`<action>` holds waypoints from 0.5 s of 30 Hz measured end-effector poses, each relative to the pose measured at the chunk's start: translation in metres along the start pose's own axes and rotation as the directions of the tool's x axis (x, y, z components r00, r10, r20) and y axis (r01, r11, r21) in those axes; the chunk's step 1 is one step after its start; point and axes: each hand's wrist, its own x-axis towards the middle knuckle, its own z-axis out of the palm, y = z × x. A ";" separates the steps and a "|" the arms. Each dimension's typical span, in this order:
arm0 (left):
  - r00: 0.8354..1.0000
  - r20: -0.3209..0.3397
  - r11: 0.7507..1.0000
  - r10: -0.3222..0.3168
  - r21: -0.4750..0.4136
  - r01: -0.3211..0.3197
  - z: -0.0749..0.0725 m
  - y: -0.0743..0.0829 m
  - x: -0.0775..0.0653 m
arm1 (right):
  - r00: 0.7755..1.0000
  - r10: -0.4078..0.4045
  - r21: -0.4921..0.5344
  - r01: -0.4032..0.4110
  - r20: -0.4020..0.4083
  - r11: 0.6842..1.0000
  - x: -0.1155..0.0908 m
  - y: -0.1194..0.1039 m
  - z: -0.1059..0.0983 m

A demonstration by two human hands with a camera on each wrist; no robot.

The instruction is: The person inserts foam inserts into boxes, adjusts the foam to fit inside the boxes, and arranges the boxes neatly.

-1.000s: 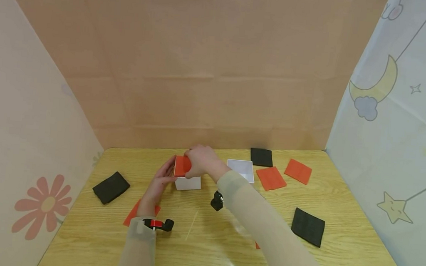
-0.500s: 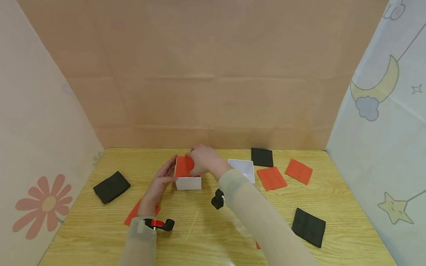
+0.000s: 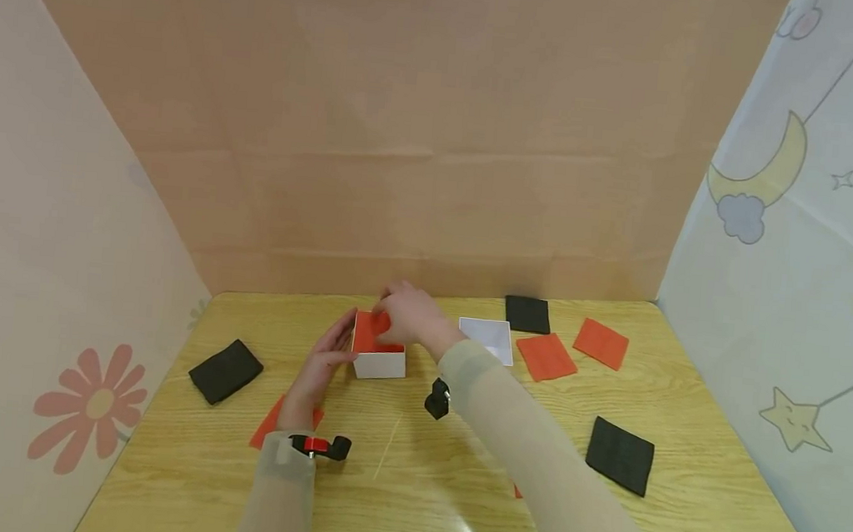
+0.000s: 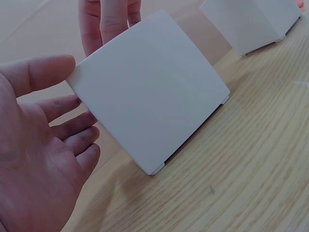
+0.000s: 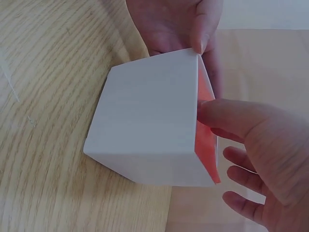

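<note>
A white open-topped box [image 3: 379, 367] stands on the table in front of me, with a red cloth [image 3: 367, 336] inside it. My left hand [image 3: 321, 364] steadies the box from the left. In the left wrist view its thumb touches the front corner near the rim, and the loosely bent fingers [image 4: 67, 128] lie along the side. My right hand [image 3: 409, 315] reaches over the rim from the right. In the right wrist view its thumb and forefinger dip inside against the red cloth; their tips are hidden, while the other fingers stay outside.
Right of the box stands a second white open box [image 3: 487, 329]. Red cloths [image 3: 545, 357] and black cloths [image 3: 620, 455] lie flat around the wooden table [image 3: 416, 499]. Another black cloth [image 3: 226, 371] is at the left. A red cloth [image 3: 268, 425] lies partly under my left wrist.
The red cloth has sunk lower into the box and spreads wider across it. My right hand has shifted slightly at the rim. My left hand keeps its place on the box.
</note>
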 end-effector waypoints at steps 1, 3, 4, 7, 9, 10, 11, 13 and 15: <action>1.000 -0.002 1.000 -0.003 -0.003 0.003 0.000 0.000 0.000 | 1.000 0.001 -0.004 -0.001 0.005 1.000 0.000 0.000 0.001; 1.000 -0.003 1.000 -0.008 -0.010 0.008 0.001 0.001 0.000 | 1.000 0.002 -0.001 -0.002 0.010 1.000 0.000 -0.001 0.002; 1.000 -0.005 1.000 -0.009 -0.010 0.009 0.001 0.001 0.000 | 1.000 0.001 -0.002 -0.001 0.006 1.000 0.001 -0.001 0.002; 1.000 -0.008 1.000 -0.005 -0.014 0.005 0.002 0.001 0.000 | 1.000 -0.004 0.000 0.004 -0.021 1.000 0.003 -0.002 0.004; 1.000 -0.006 1.000 0.000 -0.010 0.000 0.002 0.001 0.000 | 0.999 -0.012 0.004 0.013 -0.048 1.000 0.006 -0.003 0.005; 1.000 -0.007 1.000 0.002 -0.010 -0.002 0.001 0.001 0.000 | 0.998 -0.015 0.006 0.016 -0.062 1.000 0.007 -0.003 0.006; 1.000 -0.007 1.000 0.002 -0.008 -0.002 0.001 0.001 0.001 | 0.997 -0.017 0.006 0.018 -0.073 1.000 0.009 -0.003 0.007; 1.000 -0.009 1.000 0.000 -0.007 0.000 0.001 0.000 0.001 | 0.996 -0.016 0.006 0.017 -0.085 1.000 0.011 -0.005 0.008; 1.000 -0.010 1.000 -0.002 -0.012 0.002 0.001 -0.001 0.002 | 0.996 -0.006 0.005 0.007 -0.087 1.000 0.013 -0.006 0.010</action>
